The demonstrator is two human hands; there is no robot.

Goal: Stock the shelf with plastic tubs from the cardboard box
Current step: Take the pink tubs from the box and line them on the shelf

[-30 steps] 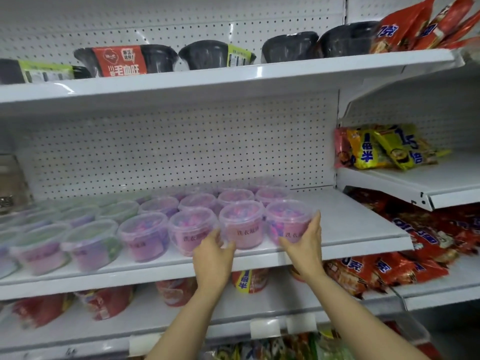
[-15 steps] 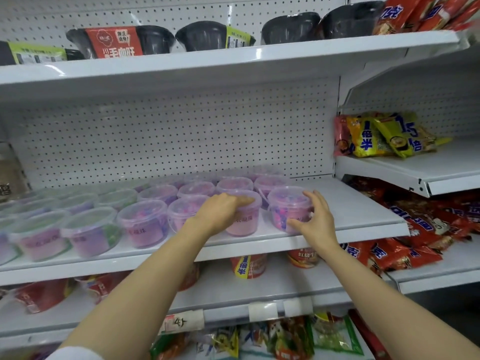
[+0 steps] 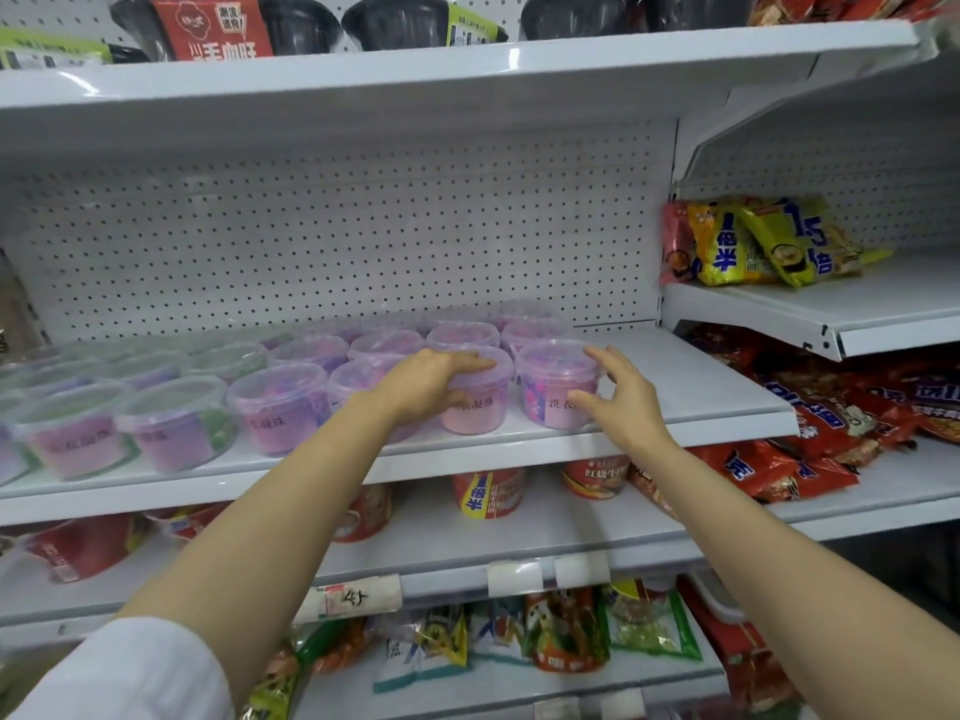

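rows of clear plastic tubs with pink and purple contents point(image 3: 280, 407) fill the white metal shelf point(image 3: 701, 387) against the pegboard back, leaving its right end bare. left hand point(image 3: 421, 381) lies palm-down over the lid of the front pink-labelled tub point(image 3: 475, 407), fingers point(image 3: 467, 363) curled across the rim in a loose grasp. right hand point(image 3: 621, 394) is spread wide just beside the rightmost front tub point(image 3: 553, 387), thumb near its label, fingertips apart from the lid; whether it touches is unclear. white sleeve point(image 3: 135, 672) shows at the lower left. yellow snack packets point(image 3: 753, 241) sit on the neighbouring shelf, cup noodles point(image 3: 488, 493) below
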